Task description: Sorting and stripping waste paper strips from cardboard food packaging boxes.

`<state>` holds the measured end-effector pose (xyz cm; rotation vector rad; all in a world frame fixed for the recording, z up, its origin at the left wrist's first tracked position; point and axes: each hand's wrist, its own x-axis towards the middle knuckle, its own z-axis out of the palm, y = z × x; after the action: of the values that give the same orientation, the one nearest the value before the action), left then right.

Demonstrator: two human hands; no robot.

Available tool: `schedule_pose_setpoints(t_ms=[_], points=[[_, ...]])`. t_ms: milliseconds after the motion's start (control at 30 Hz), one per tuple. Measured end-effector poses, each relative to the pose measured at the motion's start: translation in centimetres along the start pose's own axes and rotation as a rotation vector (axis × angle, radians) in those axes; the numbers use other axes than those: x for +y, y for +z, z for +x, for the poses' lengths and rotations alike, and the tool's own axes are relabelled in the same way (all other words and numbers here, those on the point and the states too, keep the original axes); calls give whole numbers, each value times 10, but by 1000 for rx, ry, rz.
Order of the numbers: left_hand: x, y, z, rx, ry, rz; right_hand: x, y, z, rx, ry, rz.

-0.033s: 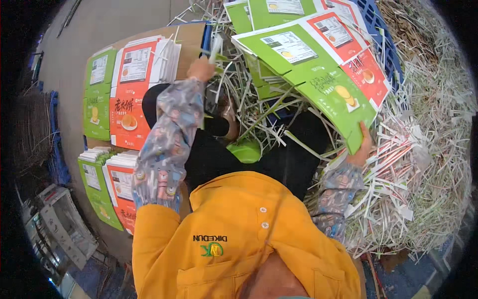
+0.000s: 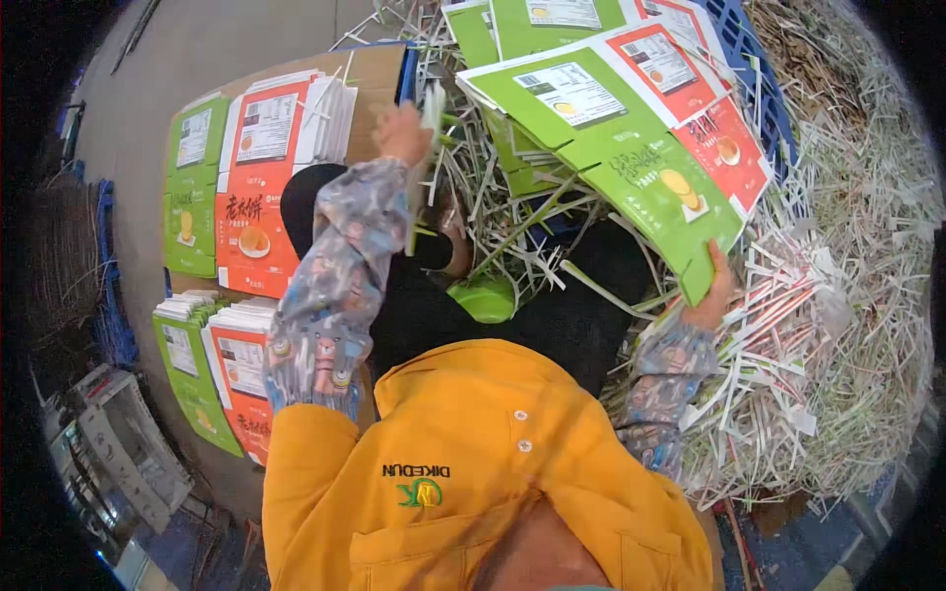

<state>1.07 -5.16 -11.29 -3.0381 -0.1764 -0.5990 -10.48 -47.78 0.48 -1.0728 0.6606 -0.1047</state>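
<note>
My right hand grips the lower corner of a flat printed carton sheet, green on one side and red on the other, tilted over my right leg. The thumb and fingers pinch its edge. To the left, my left hand is raised above my knee and smeared by motion. A blurred white and green paper strip is right beside its fingers; whether they hold it is unclear. More loose strips of cut paper lie between my legs.
Stacks of green cartons and red cartons rest on a brown board at left. More green sheets lie at the far side by a blue plastic crate. A big heap of paper shreds spreads on the right.
My left hand has shifted slightly to the right, and the blurred strip beside it now hangs lower along the wrist. My right hand and the sheet have hardly moved.
</note>
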Motion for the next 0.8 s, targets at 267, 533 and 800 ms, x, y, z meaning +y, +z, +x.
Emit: schedule_pose_setpoints(t_ms=[267,533,800], points=[[67,-1,26,-666,-1215,-1790,12,4,-2,-52,173,135],[64,52,43,-214,-569,-1269,26,-25,-7,-28,170,-85],[0,19,115,-495,-444,-1363,20,-65,-14,9,142,-191]])
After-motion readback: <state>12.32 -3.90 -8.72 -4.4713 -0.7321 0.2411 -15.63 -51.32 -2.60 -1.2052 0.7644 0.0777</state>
